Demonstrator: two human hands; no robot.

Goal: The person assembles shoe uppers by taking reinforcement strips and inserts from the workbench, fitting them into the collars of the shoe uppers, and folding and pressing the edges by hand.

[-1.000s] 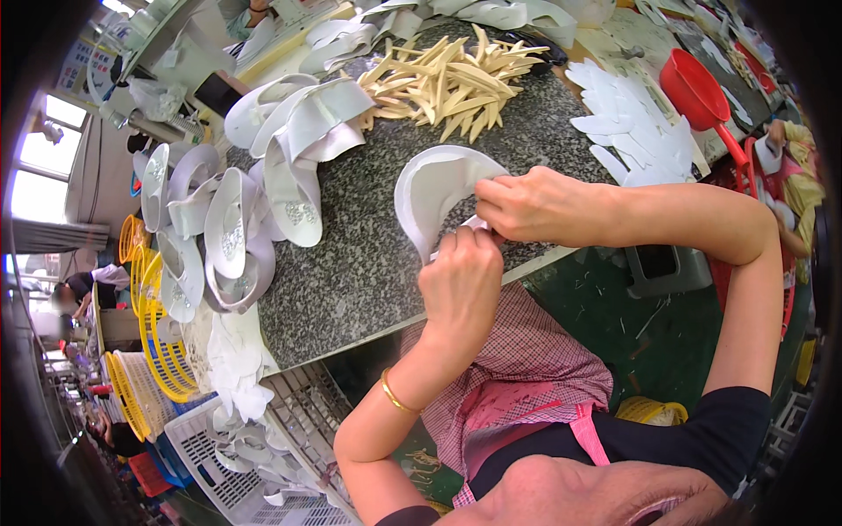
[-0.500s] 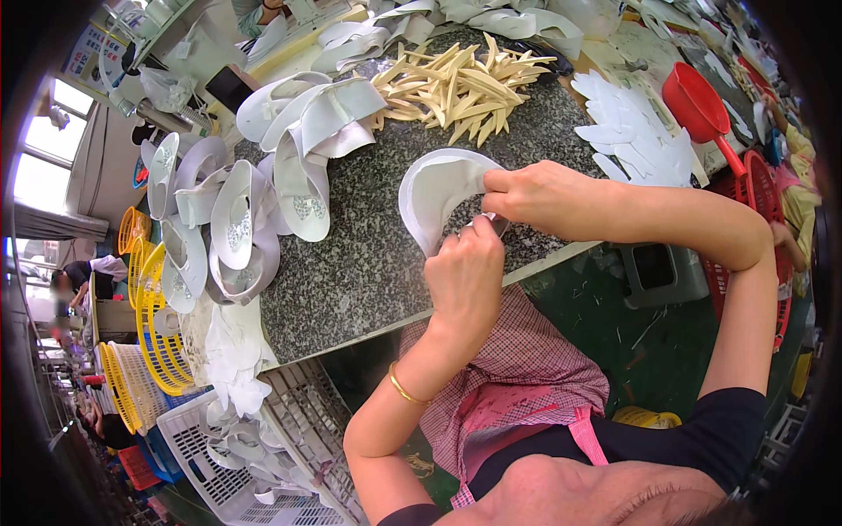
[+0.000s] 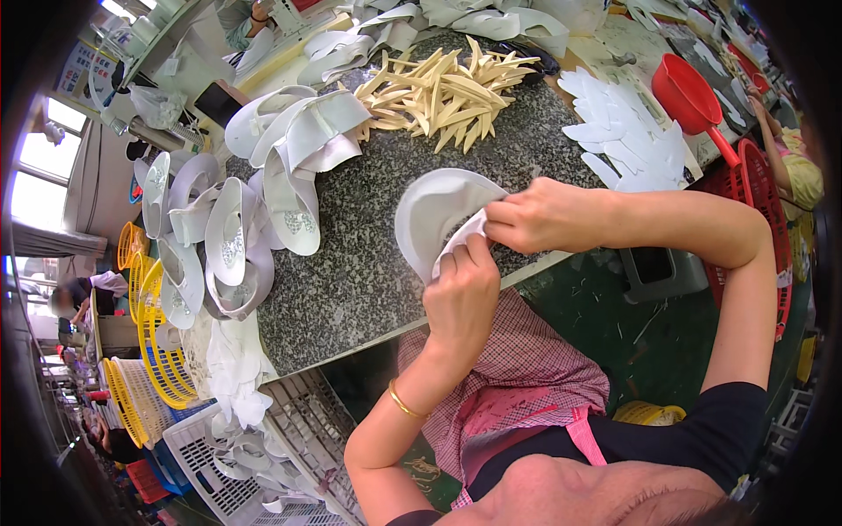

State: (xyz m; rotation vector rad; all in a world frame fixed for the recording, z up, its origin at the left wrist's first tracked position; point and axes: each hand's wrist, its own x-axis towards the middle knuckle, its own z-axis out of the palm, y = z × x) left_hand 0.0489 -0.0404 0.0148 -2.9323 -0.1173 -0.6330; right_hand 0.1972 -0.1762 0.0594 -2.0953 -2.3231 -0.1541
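A white shoe upper (image 3: 438,197), curved and hollow, is held over the front part of the speckled stone tabletop. My left hand (image 3: 462,289) pinches its near edge, the fingers curled shut. At its right end my right hand (image 3: 542,215) grips the same edge, fingers closed. Between both hands a strip of that edge is pulled fairly straight, and the thumbs are mostly hidden. Left of the piece lie finished-looking white uppers (image 3: 298,219), some with glittering decoration.
Beige curved strips (image 3: 447,92) are heaped at the back. Flat white pieces (image 3: 623,127) and a red dipper (image 3: 688,92) lie to the right. A white plastic basket (image 3: 206,456) with white parts stands below the left table corner. Another person's arm (image 3: 772,131) shows far right.
Both hands keep hold of the upper; its near edge is now turned up and stretched between them, showing a white strip. The view has shifted slightly.
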